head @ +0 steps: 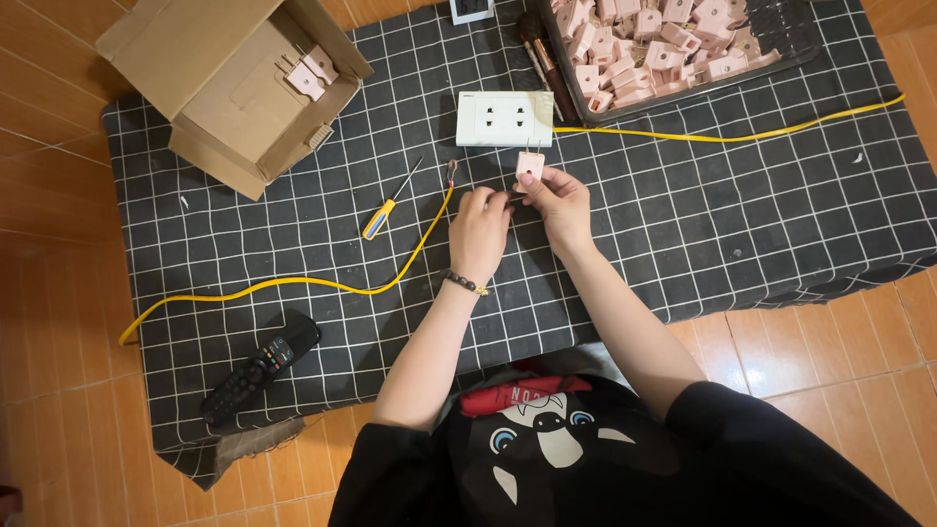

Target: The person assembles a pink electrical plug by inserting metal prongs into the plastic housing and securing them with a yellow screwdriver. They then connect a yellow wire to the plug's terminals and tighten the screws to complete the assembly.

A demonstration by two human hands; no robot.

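Matt pink plastic plug [530,164]

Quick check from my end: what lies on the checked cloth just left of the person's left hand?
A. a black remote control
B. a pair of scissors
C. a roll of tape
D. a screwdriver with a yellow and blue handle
D: the screwdriver with the yellow and blue handle lies on the checked cloth just left of the left hand, beside the yellow cable; the remote control sits farther down.

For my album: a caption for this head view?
Two hands, left and right, hold a pink plug by a white socket.
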